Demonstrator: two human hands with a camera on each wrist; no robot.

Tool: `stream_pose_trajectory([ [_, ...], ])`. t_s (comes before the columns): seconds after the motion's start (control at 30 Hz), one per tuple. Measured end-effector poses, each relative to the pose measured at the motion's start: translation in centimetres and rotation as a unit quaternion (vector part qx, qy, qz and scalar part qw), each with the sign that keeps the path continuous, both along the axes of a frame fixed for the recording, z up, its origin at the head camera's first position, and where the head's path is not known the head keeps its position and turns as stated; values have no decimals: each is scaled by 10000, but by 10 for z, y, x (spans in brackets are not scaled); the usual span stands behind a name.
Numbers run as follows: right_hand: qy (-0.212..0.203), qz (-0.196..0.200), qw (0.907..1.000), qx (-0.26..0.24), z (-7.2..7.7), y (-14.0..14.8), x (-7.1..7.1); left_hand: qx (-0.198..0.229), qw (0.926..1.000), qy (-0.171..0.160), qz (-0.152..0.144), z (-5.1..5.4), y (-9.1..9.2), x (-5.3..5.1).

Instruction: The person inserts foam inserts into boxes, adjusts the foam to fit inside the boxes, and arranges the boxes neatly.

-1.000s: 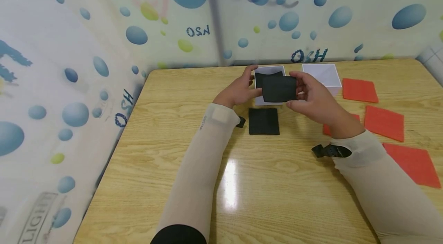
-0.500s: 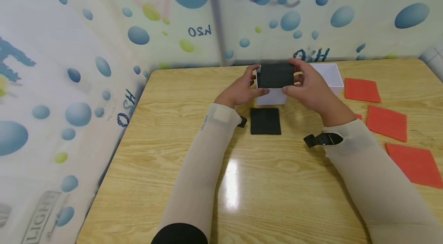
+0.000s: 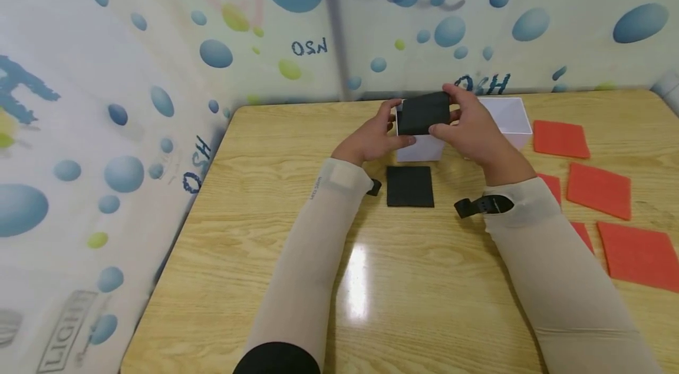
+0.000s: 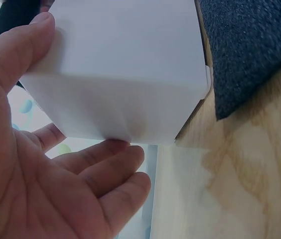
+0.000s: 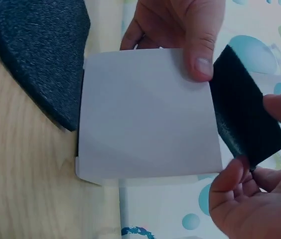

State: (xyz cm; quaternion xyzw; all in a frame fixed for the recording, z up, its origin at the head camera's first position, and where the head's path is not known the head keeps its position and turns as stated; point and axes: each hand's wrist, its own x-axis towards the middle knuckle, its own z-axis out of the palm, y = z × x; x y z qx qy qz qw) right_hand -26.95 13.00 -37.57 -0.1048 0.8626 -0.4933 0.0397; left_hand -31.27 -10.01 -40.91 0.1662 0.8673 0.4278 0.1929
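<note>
- The wood-grain table (image 3: pixel 254 215) fills the lower frame; all sheets and boxes lie on or above it.
- The near white box (image 3: pixel 421 149) stands at upper centre, opening upward.
- The second white box (image 3: pixel 506 115) stands to its right, partly behind the right hand.
- The left hand (image 3: pixel 368 139) grips the near white box at its left side, thumb on the front wall.
- The right hand (image 3: pixel 474 133) pinches the held black sheet by its right side, thumb low, forefinger high.
- The held black sheet (image 3: pixel 423 113) lies between the hands, over the box opening, tilted with its right end higher. It looks longer left to right, though foreshortening makes this uncertain. The right hand is nearer; rim contact cannot be confirmed.
- The loose black sheet (image 3: pixel 410 187) lies flat below the box, at centre frame.
- Red sheets (image 3: pixel 560 139) lie at the right, some partly covered by the right arm.
</note>
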Motion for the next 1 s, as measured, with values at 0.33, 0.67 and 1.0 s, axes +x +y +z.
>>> stream_pose_trajectory([
  [0.33, 302, -22, 9977, 601, -7, -4, -1, -86, 9999, 57, 6, 0, 0, 0],
  [0.67, 302, -152, 9930, 1135, -9, -10, 0, -201, 9998, 89, 39, 1, 2, 2],
  [1.0, -107, 312, 9816, 1882, -11, -14, -2, -48, 10000, 72, -10, 1, 2, 1],
])
